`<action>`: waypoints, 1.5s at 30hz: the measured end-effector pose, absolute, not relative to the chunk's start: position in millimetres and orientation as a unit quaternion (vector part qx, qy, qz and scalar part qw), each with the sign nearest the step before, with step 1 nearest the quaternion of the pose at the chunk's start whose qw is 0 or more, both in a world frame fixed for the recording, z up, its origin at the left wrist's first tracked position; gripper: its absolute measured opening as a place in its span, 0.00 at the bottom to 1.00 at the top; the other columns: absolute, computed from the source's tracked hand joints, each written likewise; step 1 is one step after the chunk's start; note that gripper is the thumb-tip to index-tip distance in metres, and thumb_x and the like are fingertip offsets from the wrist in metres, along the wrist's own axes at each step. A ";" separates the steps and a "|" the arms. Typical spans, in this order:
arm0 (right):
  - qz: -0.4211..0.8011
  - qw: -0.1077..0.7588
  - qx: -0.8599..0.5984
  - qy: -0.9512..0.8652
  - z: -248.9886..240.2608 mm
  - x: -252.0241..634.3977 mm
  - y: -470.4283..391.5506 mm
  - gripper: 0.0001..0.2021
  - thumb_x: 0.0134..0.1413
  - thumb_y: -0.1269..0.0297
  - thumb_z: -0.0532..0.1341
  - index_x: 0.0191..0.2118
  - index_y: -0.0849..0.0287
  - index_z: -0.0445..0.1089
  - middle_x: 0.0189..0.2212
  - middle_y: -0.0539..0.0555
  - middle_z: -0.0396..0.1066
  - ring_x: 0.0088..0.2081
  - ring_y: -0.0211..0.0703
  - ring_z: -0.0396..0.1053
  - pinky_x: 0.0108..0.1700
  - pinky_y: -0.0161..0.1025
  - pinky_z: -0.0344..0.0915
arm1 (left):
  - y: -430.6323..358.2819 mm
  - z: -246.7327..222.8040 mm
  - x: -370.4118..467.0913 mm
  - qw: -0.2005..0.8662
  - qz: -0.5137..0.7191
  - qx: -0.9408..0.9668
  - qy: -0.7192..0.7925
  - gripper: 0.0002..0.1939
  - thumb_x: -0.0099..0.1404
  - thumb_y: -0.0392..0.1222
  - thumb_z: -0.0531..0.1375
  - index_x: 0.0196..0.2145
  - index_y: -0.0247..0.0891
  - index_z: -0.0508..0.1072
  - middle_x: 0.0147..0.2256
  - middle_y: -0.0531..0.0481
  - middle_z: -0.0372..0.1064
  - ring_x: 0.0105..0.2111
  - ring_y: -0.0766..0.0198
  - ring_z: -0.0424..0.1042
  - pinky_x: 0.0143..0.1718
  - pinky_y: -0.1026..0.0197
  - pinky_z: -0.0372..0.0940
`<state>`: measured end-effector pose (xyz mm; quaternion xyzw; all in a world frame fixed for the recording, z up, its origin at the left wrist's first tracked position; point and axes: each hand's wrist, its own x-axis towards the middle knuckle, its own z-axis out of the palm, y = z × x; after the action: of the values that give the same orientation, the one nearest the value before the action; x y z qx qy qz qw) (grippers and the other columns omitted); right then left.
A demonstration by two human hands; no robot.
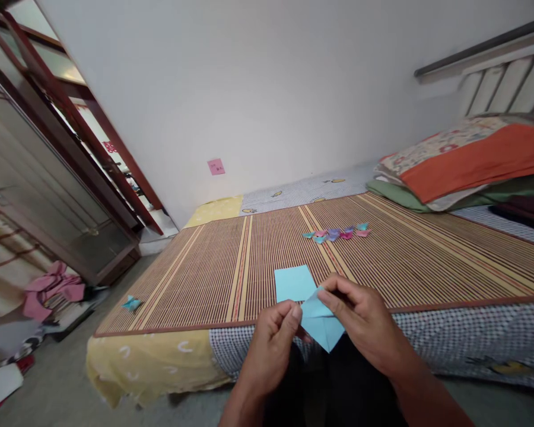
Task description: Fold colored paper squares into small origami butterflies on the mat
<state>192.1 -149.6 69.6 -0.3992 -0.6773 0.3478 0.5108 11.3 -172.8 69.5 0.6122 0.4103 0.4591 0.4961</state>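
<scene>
A partly folded light blue paper [324, 325] is held between my two hands, just past the front edge of the bed, with one corner pointing down. My left hand [276, 338] pinches its left side between thumb and fingers. On the upper right side, my right hand [360, 317] grips the paper with thumb and forefinger. Behind my hands a flat light blue sheet [294, 283] lies on the striped mat [213, 267]. Farther back sits a cluster of small folded papers [333, 234] in blue, pink and purple. One blue folded piece [132, 303] rests alone near the mat's left corner.
Folded bedding [480, 160] is stacked at the back right, below a radiator [511, 83]. A pink note [216, 166] is stuck to the wall. At the left stand a door [57, 154] and pink cloth [53, 290] low down.
</scene>
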 end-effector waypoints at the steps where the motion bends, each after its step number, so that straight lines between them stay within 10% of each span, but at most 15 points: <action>1: 0.354 0.501 -0.396 -0.683 70.1 193.2 -149.7 0.14 0.66 0.58 0.58 0.30 0.57 0.68 0.25 0.47 0.66 0.28 0.39 0.63 0.32 0.36 0.60 | -172.2 70.8 11.3 0.522 0.451 0.607 0.396 0.18 0.70 0.53 0.60 0.30 0.35 0.72 0.27 0.51 0.68 0.30 0.64 0.66 0.35 0.63 0.62; 15: 0.427 0.468 -0.378 -0.675 68.2 191.9 -148.6 0.13 0.64 0.55 0.60 0.32 0.58 0.71 0.26 0.48 0.65 0.29 0.39 0.63 0.32 0.36 0.60 | -168.0 68.0 21.3 0.580 0.489 0.501 0.415 0.19 0.54 0.51 0.73 0.25 0.32 0.74 0.24 0.53 0.66 0.24 0.69 0.61 0.27 0.66 0.58; 45: 0.421 0.459 -0.350 -0.700 69.9 204.3 -154.0 0.07 0.58 0.69 0.65 0.28 0.57 0.70 0.44 0.55 0.73 0.46 0.47 0.72 0.40 0.37 0.70 | -172.0 69.3 25.0 0.384 0.511 0.637 0.431 0.16 0.67 0.45 0.64 0.23 0.38 0.71 0.26 0.53 0.63 0.29 0.64 0.61 0.34 0.62 0.56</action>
<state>204.3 -154.0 69.9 -0.3500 -0.6998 0.4207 0.4590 25.0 -172.0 69.3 0.6372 0.4309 0.5109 0.3837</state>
